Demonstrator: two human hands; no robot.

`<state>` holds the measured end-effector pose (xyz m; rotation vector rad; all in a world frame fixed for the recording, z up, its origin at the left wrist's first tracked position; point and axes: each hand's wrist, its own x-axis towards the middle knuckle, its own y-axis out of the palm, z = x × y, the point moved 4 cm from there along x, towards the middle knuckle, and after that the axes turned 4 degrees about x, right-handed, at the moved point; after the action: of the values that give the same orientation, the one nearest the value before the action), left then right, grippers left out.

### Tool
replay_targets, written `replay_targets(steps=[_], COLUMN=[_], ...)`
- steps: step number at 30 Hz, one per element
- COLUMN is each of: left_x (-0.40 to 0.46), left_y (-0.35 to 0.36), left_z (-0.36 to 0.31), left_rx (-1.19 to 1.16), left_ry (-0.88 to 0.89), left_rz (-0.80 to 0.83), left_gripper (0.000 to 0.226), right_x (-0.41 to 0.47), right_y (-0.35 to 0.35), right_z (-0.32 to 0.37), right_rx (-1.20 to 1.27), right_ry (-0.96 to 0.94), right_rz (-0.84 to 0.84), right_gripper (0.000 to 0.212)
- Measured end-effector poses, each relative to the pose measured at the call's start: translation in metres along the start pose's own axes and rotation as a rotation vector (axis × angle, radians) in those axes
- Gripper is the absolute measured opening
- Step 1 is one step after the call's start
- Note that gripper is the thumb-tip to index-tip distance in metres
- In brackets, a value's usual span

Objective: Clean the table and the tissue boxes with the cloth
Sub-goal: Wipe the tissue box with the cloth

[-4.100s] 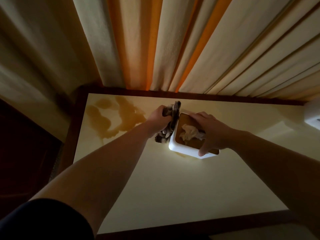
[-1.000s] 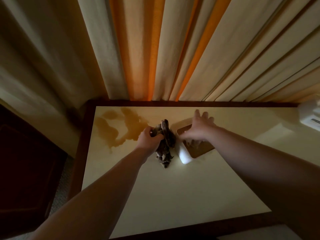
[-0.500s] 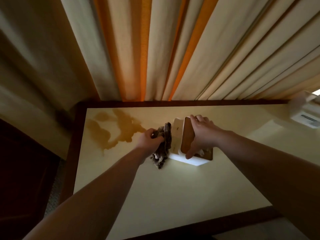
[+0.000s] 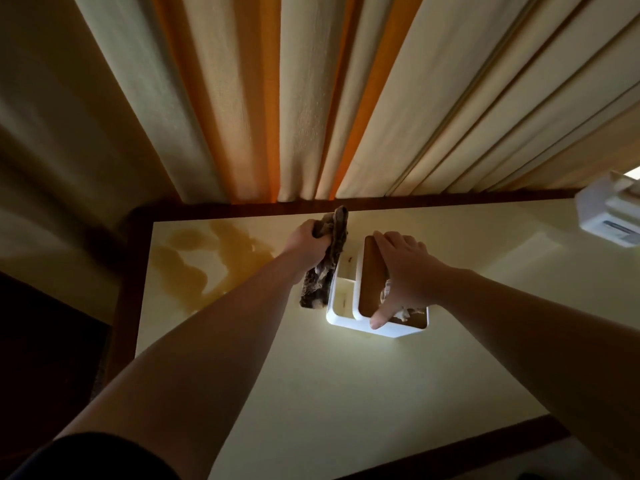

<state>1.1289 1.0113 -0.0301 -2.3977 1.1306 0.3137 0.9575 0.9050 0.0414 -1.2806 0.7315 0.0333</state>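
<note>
A white tissue box (image 4: 346, 299) with a brown wooden lid stands in the middle of the cream table (image 4: 311, 393). My right hand (image 4: 403, 271) grips it from above, fingers over the far edge and thumb on the near rim, and tissue shows under the palm. My left hand (image 4: 306, 245) holds a dark crumpled cloth (image 4: 325, 268) that hangs against the box's left side. A brownish spill (image 4: 207, 258) spreads over the table's far left corner.
Cream and orange curtains (image 4: 311, 98) hang right behind the table's dark wooden far edge. A second white box (image 4: 609, 216) sits at the far right edge of the table. Dark floor lies to the left.
My left hand has lifted the cloth higher along the box's left side. The box is held more upright than half a second ago, under my right hand.
</note>
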Motion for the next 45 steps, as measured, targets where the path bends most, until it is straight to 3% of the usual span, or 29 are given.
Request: replay_targets(steps=[13,22,29,40,45], left_x=[-0.078,-0.060,-0.026,-0.081,-0.092], left_y=[0.002,-0.001,0.005,-0.001,-0.006], left_z=[0.041,0.003,-0.011,0.032,0.029], left_rx=[0.102,0.047,0.154,0.178,0.119], left_ry=[-0.100,-0.009,-0.027,-0.078,-0.023], left_rz=[0.156,0.049,-0.029,0.183,0.132], left_gripper=[0.016,0.019,0.021,0.015,0.011], right_x=[-0.004,-0.004,-0.001,-0.003,-0.004], right_y=[-0.003,0.000,0.003,0.001,-0.002], right_z=[0.005,0.001,-0.003,-0.002,0.001], right_rx=[0.019,0.013,0.036,0.067,0.059], right_ry=[0.038,0.000,-0.013,-0.010,0.021], right_rz=[0.020,0.004,-0.016,-0.010,0.029], right_gripper=[0.167,0.160,0.163,0.163,0.164])
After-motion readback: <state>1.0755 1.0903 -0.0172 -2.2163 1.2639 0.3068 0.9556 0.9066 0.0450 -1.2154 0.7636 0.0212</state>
